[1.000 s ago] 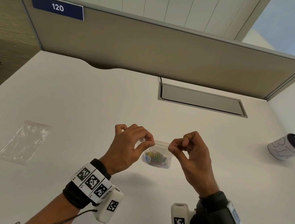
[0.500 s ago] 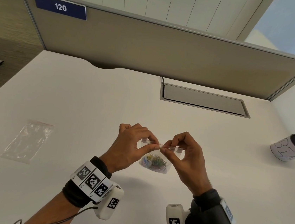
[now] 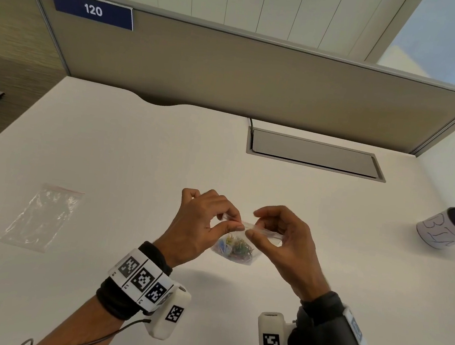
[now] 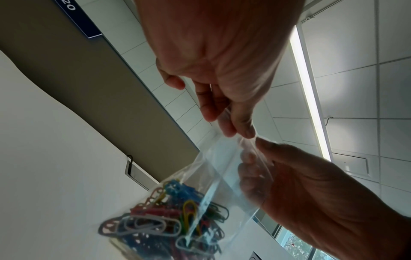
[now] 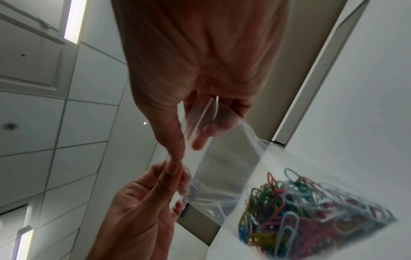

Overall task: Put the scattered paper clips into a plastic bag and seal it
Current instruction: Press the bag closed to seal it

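Note:
A small clear plastic bag point(image 3: 235, 251) hangs in the air above the white desk point(image 3: 136, 162), with several coloured paper clips point(image 4: 169, 214) heaped in its bottom. My left hand point(image 3: 200, 223) pinches the left part of the bag's top strip between thumb and forefinger. Close beside it my right hand point(image 3: 284, 238) pinches the same strip, thumb in front and fingers behind. In the right wrist view the paper clips point(image 5: 307, 207) show through the bag point(image 5: 222, 168), and the two hands' thumbs nearly touch at its top edge.
A second clear bag point(image 3: 42, 216) with a red strip lies flat on the desk to the left. A white paper cup point(image 3: 448, 231) lies on its side at the far right. A grey cable hatch point(image 3: 314, 156) sits before the partition wall point(image 3: 260, 76).
The hands were apart at the two ends of the bag's top one second ago. The right hand has slid left along the strip and now meets the left hand near the middle.

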The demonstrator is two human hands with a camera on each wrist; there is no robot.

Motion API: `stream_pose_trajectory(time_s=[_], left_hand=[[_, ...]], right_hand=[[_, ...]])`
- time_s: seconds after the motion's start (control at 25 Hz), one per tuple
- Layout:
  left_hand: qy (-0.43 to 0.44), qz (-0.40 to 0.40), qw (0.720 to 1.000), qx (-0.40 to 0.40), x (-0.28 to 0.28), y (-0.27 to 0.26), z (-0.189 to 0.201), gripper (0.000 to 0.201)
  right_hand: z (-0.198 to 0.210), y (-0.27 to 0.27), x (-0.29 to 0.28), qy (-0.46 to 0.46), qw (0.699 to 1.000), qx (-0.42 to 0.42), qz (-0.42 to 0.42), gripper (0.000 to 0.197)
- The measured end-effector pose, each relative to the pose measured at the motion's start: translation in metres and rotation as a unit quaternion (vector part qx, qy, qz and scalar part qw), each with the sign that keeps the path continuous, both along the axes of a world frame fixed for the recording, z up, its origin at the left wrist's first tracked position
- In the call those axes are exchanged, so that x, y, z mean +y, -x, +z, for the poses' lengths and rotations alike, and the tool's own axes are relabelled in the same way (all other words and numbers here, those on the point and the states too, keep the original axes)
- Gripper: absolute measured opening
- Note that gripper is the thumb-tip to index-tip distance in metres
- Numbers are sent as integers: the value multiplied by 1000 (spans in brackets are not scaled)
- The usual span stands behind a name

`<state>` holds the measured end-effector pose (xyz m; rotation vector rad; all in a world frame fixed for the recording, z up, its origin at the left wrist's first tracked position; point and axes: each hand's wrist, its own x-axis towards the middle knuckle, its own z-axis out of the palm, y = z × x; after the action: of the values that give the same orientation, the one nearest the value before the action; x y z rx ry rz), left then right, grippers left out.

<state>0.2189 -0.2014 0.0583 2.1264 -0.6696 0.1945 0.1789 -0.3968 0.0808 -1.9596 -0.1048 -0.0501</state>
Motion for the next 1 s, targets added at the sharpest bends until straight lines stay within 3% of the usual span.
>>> stream_pose_trajectory(time_s=[0.2, 0.4, 0.6, 0.8, 1.0], left_hand=[[34, -12, 999, 31, 4, 0, 1, 31], [26, 22, 999, 32, 7, -3, 1, 27], [-22, 27, 999, -21, 4, -1, -1, 25], [47, -20, 997, 55, 6, -2, 0, 22], [33, -32, 999, 18, 3, 0, 1, 19]], right_hand=[[-4, 0, 0, 70, 997, -16, -21, 2], [-4, -1, -2, 83, 996, -34, -27, 4], [-6, -2, -3, 68, 996, -39, -41, 3], [-6, -1, -3, 75, 995, -58, -20, 3], [-4, -3, -1, 79, 995, -57, 1, 2]])
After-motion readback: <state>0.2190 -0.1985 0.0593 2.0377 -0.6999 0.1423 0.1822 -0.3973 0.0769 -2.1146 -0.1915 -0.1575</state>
